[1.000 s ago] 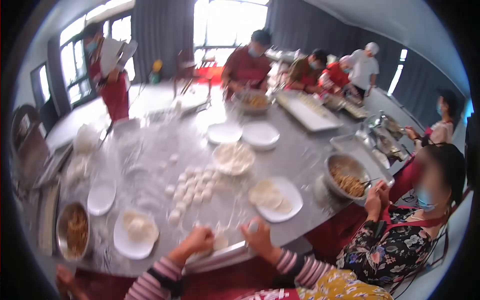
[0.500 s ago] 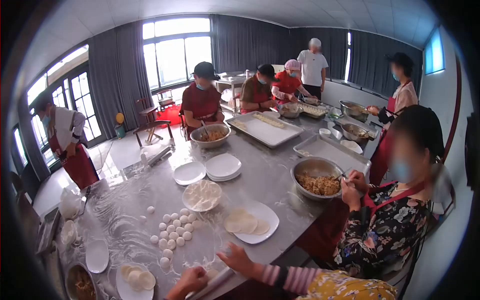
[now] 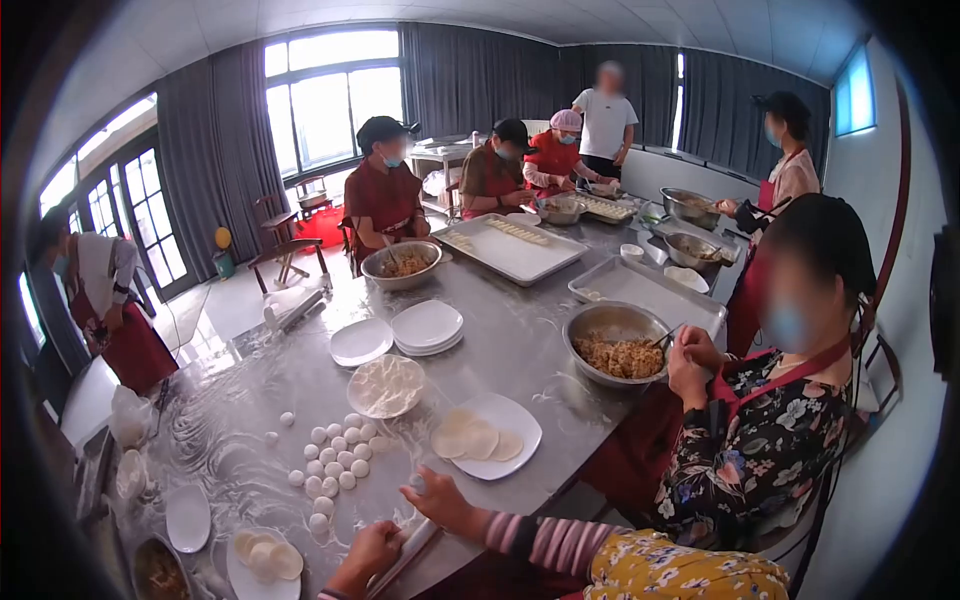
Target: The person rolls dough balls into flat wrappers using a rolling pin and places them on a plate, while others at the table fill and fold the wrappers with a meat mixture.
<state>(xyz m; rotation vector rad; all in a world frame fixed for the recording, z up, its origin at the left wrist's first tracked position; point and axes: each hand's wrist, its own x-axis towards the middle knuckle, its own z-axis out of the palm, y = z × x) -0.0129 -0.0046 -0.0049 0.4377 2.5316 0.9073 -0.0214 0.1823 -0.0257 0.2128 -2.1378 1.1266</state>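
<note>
My right hand (image 3: 447, 502), in a striped sleeve, is closed at the near table edge. A short pale end of what looks like a rolling pin (image 3: 415, 484) shows at its fingers. Just left and nearer, my left hand (image 3: 374, 549) is closed with the fingers curled under, and what it holds is hidden. Floury smears lie between the hands. Beyond them sit several white dough balls (image 3: 330, 461) on the steel table (image 3: 250, 400). Round dough wrappers (image 3: 475, 437) rest on a white plate (image 3: 520, 450) past my right hand.
A bowl of flour (image 3: 386, 386) and stacked plates (image 3: 427, 326) stand mid-table. A co-worker in a floral top (image 3: 745, 440) is close on my right, by a steel bowl of filling (image 3: 618, 350). More wrappers (image 3: 265, 553) lie on a plate at lower left. Metal trays (image 3: 520, 255) are farther off.
The view has shifted, so the table scene sits farther left and higher. My hands have come a little closer together. The co-worker on the right still has both hands raised near the filling bowl.
</note>
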